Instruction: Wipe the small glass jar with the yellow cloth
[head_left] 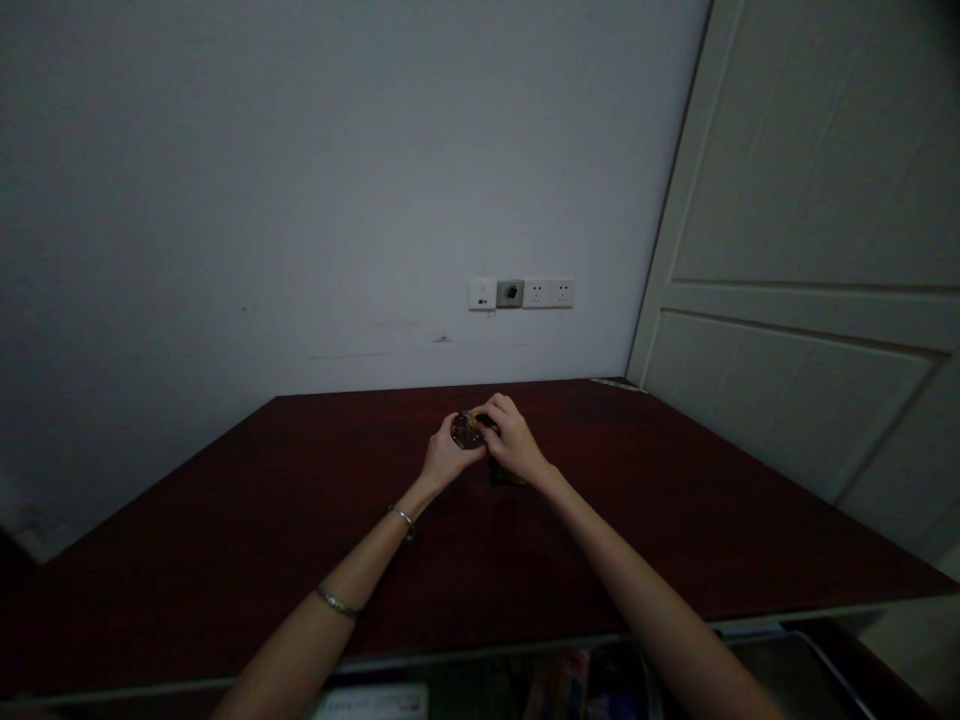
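Note:
Above the dark red table (360,500), my left hand (446,458) is wrapped around a small round object (466,432), dark and shiny like glass, its open-looking round end facing me. My right hand (514,440) is closed at the right side of that object, thumb and fingers pinched on something small with a yellowish edge. What exactly it pinches is too small and dark to name. Beneath my right hand a dark item with a yellowish lower edge (508,475) shows, partly hidden by the hand and wrist. Two bracelets circle my left forearm.
A pale wall with sockets and switch plates (525,293) rises behind the table. On the right stands a white panelled door (795,300). Below the table's front edge, an open space holds a white box (371,703), colourful packets (559,685) and a dark tray-like thing (795,680).

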